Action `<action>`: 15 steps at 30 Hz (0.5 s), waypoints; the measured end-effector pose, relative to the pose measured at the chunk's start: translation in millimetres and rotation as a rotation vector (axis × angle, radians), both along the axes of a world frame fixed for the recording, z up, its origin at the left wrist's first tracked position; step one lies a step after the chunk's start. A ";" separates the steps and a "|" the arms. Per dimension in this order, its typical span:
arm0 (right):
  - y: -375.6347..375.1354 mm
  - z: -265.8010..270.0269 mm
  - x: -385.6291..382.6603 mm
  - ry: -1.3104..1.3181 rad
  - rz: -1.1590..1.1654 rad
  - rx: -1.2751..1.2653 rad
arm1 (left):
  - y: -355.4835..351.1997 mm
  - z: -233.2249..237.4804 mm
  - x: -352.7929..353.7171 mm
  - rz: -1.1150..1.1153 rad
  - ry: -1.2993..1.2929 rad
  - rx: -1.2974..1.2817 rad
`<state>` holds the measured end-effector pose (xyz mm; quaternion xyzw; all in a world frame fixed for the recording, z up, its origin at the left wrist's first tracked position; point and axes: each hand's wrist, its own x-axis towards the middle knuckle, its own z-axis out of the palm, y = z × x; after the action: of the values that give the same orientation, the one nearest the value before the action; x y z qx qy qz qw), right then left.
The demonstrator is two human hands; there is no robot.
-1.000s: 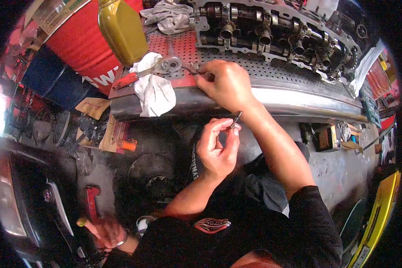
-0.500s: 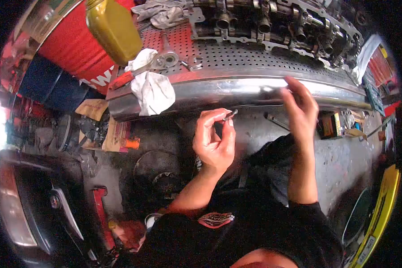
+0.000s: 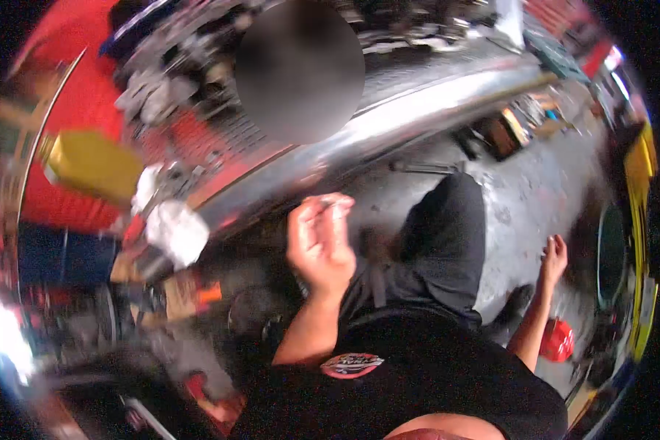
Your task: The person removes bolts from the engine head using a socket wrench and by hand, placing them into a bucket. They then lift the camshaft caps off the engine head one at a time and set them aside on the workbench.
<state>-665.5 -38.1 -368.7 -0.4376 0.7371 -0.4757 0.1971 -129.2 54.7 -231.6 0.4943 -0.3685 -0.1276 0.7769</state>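
Below one bench edge (image 3: 418, 103), left hand (image 3: 319, 246) pinching one metal part (image 3: 335, 206) — right hand (image 3: 554, 257), fingers spread

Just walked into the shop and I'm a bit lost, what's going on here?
A person in a black shirt is at a metal workbench. Their left hand is raised in front of the chest, pinching a small metal part between the fingertips. The right hand hangs open and empty, low at the side, above a red object on the floor. A white rag and a yellow bottle sit at the bench's end. The picture is blurred, so finer detail is unclear.
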 end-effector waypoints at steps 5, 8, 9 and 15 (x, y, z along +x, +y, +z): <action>42.0 -42.3 -31.0 0.016 -0.109 0.120 | -3.8 -3.6 -4.8 -0.097 -0.010 0.055; 66.8 -46.0 -44.5 0.112 -0.145 0.167 | -7.3 -1.2 -9.2 -0.098 -0.030 0.027; 76.3 -38.4 -45.4 0.158 -0.166 0.224 | -7.1 -1.9 -7.7 -0.093 -0.071 0.028; 130.3 -20.2 -82.0 0.179 -0.396 0.091 | -17.7 -3.7 -13.4 -0.107 -0.175 0.039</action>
<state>-747.5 92.2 -388.9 -0.3156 0.8439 -0.4306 0.0534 -142.6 37.0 -235.4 0.4983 -0.4580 -0.1323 0.7242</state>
